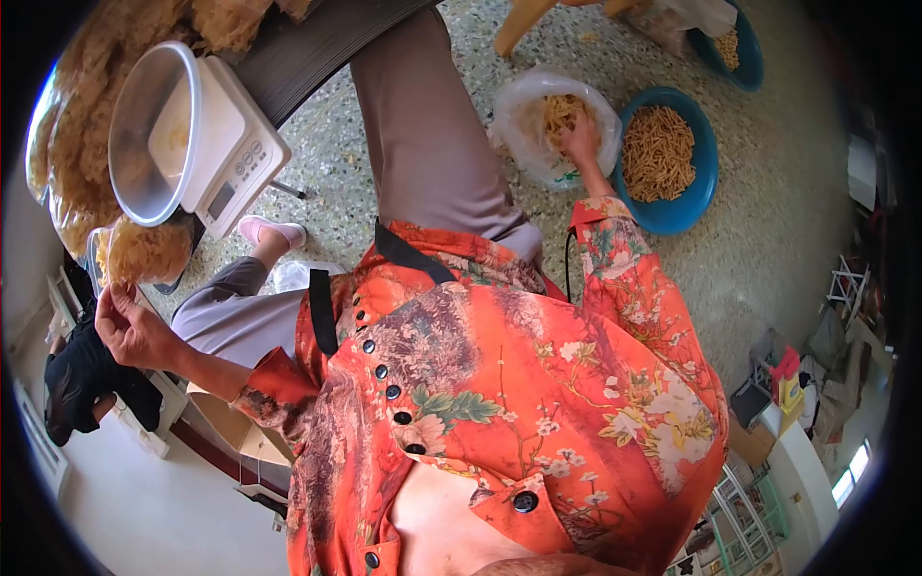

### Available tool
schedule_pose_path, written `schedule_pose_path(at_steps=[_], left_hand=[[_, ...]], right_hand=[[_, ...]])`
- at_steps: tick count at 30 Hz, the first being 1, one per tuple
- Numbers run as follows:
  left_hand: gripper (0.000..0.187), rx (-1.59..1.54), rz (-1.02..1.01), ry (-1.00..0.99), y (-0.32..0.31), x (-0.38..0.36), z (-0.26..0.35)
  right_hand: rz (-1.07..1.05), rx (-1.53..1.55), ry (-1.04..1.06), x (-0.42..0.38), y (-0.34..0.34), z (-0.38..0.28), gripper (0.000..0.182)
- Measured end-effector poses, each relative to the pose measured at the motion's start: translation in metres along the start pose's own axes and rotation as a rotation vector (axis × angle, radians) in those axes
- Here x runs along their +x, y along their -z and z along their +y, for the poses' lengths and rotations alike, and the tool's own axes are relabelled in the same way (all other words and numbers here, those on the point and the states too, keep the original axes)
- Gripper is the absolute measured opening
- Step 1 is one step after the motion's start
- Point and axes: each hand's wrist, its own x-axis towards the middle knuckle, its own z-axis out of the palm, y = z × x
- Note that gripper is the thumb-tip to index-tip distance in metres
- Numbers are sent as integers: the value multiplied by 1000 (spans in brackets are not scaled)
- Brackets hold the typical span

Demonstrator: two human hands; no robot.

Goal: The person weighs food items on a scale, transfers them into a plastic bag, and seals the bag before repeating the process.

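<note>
At the far left, my left hand pinches the edge of a clear plastic bag holding yellowish-brown pieces. That bag hangs beside the table, just below a clear plastic bowl tilted on a white digital scale. My right hand is down inside an open white plastic bag on the floor. Its fingers are bunched on yellow-brown stick-shaped pieces, with the fingertips partly hidden among them. Right beside this bag stands a blue basin full of tan sticks.
Large filled clear bags crowd the dark table at upper left. Another blue basin and a wooden stool leg are at the top. A person in black is at far left. Household items line the right wall.
</note>
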Motion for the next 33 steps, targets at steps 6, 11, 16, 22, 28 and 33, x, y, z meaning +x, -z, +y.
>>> schedule_pose_path(at_steps=[6, 11, 16, 22, 28, 33], left_hand=[[18, -22, 20, 25, 2, 11, -15], [17, 23, 48, -15, 2, 18, -17], [11, 57, 46, -37, 0, 20, -29], [9, -41, 98, -66, 8, 21, -46], [7, -68, 144, -48, 11, 9, -49], [7, -144, 134, 7, 16, -3, -49]], right_hand=[[-111, -81, 138, 33, 42, -6, 81], [-84, 25, 250, 24, 44, -1, 81], [-47, -61, 333, 20, 17, 33, 71], [-215, -259, 296, 53, 11, 15, 64], [-138, -39, 142, 32, 41, -42, 60], [-145, -378, 404, 4, 36, -37, 58]])
